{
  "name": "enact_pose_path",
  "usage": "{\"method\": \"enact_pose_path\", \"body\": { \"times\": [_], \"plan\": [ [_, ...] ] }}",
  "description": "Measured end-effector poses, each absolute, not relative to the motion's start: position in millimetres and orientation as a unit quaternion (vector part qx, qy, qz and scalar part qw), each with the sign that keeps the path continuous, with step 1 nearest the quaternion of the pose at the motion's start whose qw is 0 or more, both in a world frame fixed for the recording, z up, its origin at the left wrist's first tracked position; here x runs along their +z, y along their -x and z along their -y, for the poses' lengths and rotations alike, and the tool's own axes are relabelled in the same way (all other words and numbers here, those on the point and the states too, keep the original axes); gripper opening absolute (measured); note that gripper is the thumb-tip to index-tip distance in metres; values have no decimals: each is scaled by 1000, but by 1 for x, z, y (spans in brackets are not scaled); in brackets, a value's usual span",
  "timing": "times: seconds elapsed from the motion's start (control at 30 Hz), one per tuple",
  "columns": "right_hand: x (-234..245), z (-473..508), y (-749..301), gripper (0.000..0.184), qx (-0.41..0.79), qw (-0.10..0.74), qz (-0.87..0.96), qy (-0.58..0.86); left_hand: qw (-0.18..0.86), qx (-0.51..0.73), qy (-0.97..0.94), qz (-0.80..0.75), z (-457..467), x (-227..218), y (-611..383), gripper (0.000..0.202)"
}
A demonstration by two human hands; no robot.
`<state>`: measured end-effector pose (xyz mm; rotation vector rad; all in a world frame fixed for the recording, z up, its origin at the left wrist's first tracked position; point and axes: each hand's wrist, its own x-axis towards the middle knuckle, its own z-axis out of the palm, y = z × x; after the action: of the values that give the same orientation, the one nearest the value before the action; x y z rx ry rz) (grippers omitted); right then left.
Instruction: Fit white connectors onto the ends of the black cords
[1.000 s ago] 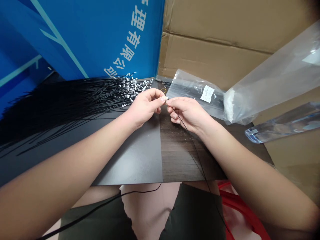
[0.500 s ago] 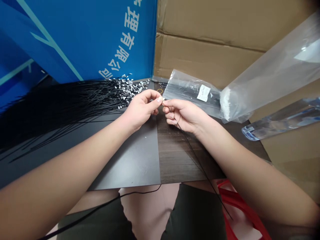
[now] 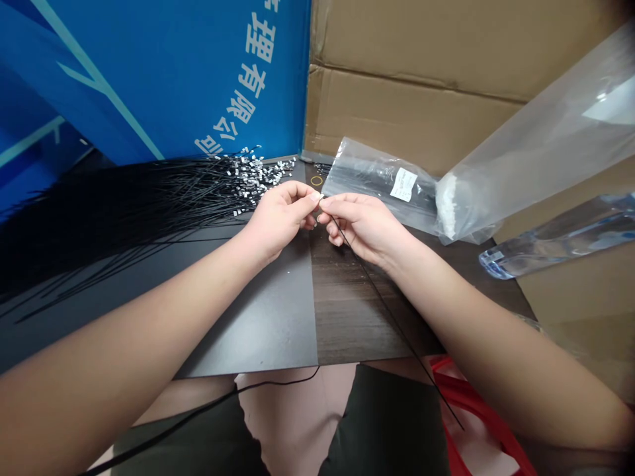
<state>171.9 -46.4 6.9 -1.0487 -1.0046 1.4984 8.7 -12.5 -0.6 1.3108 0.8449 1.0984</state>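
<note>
My left hand (image 3: pixel 278 218) is closed in a pinch on a small white connector (image 3: pixel 321 196) at the tip of a thin black wire (image 3: pixel 380 294). Right beside it, fingertips almost meeting, my right hand (image 3: pixel 366 226) pinches the wire just behind that end. From there the wire runs down to the right, over the table edge. To the left lies a thick bundle of black wires (image 3: pixel 124 208) with many small white connectors (image 3: pixel 255 173) at their ends. The fingers partly hide the connector.
A clear plastic bag (image 3: pixel 367 175) with black wires and a white label lies behind my right hand. Near it are a yellow rubber band (image 3: pixel 316 180), a large clear bag (image 3: pixel 536 139) and a plastic bottle (image 3: pixel 550 244). A blue panel (image 3: pixel 173 73) and cardboard (image 3: pixel 421 53) stand behind.
My right hand has shifted slightly left and its lower fingers have moved, so more of the wire shows below the pinch. My left hand stays almost still.
</note>
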Motion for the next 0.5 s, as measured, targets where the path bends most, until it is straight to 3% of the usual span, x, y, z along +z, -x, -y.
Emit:
{"method": "enact_pose_path", "body": {
  "times": [0.23, 0.5],
  "plan": [
    [6, 48, -172, 12, 609, 508, 419, 442, 619, 465, -529, -348, 16, 1, -12, 13],
    [8, 48, -169, 14, 608, 507, 405, 457, 590, 481, -535, -366, 19, -2, -16, 13]
  ]
}}
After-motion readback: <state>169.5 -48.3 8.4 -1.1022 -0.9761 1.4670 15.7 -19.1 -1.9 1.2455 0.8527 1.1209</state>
